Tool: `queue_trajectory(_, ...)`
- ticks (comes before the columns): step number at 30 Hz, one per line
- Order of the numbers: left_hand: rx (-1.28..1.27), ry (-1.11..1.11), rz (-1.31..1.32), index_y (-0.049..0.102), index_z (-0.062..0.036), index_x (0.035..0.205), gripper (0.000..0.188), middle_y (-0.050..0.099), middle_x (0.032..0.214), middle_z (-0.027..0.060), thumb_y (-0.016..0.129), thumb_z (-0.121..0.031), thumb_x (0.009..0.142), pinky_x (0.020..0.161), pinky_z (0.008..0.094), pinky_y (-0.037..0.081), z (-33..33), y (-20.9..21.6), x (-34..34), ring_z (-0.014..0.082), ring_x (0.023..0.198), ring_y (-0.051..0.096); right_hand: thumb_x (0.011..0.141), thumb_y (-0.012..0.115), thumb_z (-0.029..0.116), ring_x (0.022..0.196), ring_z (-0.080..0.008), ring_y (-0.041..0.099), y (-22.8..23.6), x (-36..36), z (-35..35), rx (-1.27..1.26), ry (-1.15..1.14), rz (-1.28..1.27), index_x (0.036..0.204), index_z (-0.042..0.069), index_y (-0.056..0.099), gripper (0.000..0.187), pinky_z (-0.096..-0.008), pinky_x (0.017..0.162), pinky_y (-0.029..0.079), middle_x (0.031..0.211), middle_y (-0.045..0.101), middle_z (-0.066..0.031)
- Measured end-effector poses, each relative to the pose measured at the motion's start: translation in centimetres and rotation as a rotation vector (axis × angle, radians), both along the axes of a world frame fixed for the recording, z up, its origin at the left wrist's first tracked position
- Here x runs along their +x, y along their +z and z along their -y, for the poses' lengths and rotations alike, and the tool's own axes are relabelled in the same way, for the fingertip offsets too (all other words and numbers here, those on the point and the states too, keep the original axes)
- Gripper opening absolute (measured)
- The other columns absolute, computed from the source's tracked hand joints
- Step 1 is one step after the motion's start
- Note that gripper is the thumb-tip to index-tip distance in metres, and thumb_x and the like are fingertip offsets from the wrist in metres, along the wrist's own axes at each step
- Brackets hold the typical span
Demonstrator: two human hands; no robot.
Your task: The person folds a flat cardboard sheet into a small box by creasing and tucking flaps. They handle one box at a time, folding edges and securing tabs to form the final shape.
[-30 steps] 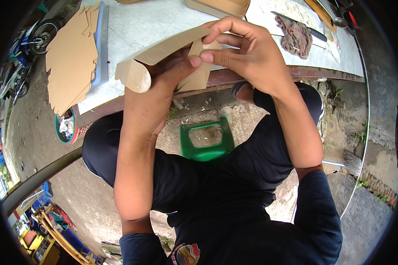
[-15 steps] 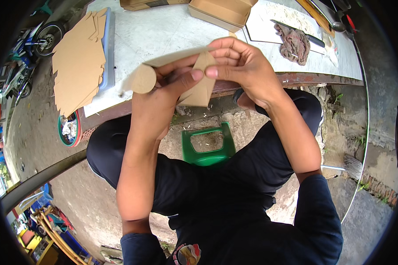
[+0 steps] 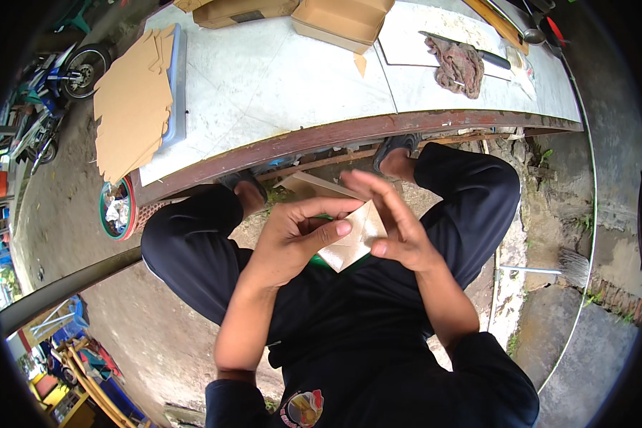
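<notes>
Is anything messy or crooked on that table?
A bit. The stack of flat cardboard sheets hangs past the table's left edge, unevenly piled. A crumpled brown rag lies over a knife. Both hands hold a cardboard piece above the lap.

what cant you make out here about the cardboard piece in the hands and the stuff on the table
- Cardboard piece, head view: the left hand and right hand cover much of it, so its full shape stays unclear.
- Green thing under the hands: only a sliver shows.
- Knife on the table: the brown rag hides its middle.
- Open cardboard box: cut off by the top edge.
- Flat cardboard stack: too bent by the fisheye to count sheets.
</notes>
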State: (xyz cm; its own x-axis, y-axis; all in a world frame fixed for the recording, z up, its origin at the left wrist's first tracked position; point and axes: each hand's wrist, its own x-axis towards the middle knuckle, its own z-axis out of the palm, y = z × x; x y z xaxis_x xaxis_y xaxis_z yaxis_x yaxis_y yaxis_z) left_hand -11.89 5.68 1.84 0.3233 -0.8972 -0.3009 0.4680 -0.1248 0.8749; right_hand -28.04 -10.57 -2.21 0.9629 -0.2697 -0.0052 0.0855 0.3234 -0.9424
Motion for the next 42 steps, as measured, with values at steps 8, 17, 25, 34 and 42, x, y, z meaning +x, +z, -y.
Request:
queue_trajectory(8, 0.017, 0.219, 0.012, 0.077, 0.0006, 0.125, 0.024, 0.078, 0.113, 0.0063, 0.072, -0.006, 0.103, 0.087, 0.0262, 0.055, 0.0, -6.4, -4.3, 0.0100, 0.099, 0.070, 0.098, 0.078, 0.027, 0.131, -0.0172, 0.054, -3.0, -2.0, -2.9, -0.042, -0.044, -0.204, 0.157, 0.005, 0.044, 0.072, -0.0346, 0.109, 0.046, 0.142, 0.058, -0.0094)
queue_trajectory(17, 0.097, 0.597, 0.430, 0.071, -0.0014, 0.132, 0.033, 0.075, 0.115, 0.0064, 0.075, -0.019, 0.104, 0.089, 0.0247, 0.053, -0.5, -10.4, -2.3, 0.0100, 0.102, 0.068, 0.104, 0.066, 0.020, 0.141, -0.0216, 0.052, -6.1, -2.8, -2.1, 0.499, -0.449, -0.023, 0.163, 0.004, 0.034, 0.070, -0.0389, 0.116, 0.043, 0.151, 0.055, -0.0115)
queue_trajectory(25, 0.131, 0.543, -0.354, 0.064, -0.0003, 0.139, 0.047, 0.072, 0.120, 0.0053, 0.078, -0.023, 0.100, 0.078, 0.0230, 0.051, 0.4, -9.7, -3.4, 0.0070, 0.093, 0.065, 0.104, 0.053, 0.025, 0.155, -0.0319, 0.039, -5.5, -3.0, -1.2, 0.774, -0.345, 0.156, 0.171, 0.009, 0.019, 0.076, -0.0494, 0.127, 0.032, 0.169, 0.038, -0.0146)
queue_trajectory(34, 0.101, 0.454, -0.015, 0.062, 0.0025, 0.137, 0.042, 0.071, 0.122, 0.0089, 0.074, -0.018, 0.102, 0.095, 0.0323, 0.054, -1.7, -12.1, -2.1, 0.0196, 0.109, 0.069, 0.114, 0.054, 0.042, 0.098, -0.0103, 0.069, -6.6, -2.6, 0.1, 0.510, -0.371, -0.322, 0.138, 0.006, 0.066, 0.045, -0.0272, 0.083, 0.054, 0.116, 0.075, -0.0035)
queue_trajectory(42, -0.048, 0.519, -0.389, 0.057, -0.0079, 0.148, 0.056, 0.067, 0.141, 0.0094, 0.047, -0.050, 0.113, 0.110, 0.0415, 0.051, -2.5, -12.8, -3.9, 0.0240, 0.128, 0.066, 0.109, 0.067, 0.030, 0.087, 0.0010, 0.065, -6.4, -1.8, -0.1, 0.358, -0.294, -0.439, 0.130, 0.005, 0.071, 0.032, -0.0190, 0.070, 0.050, 0.105, 0.075, 0.0037)
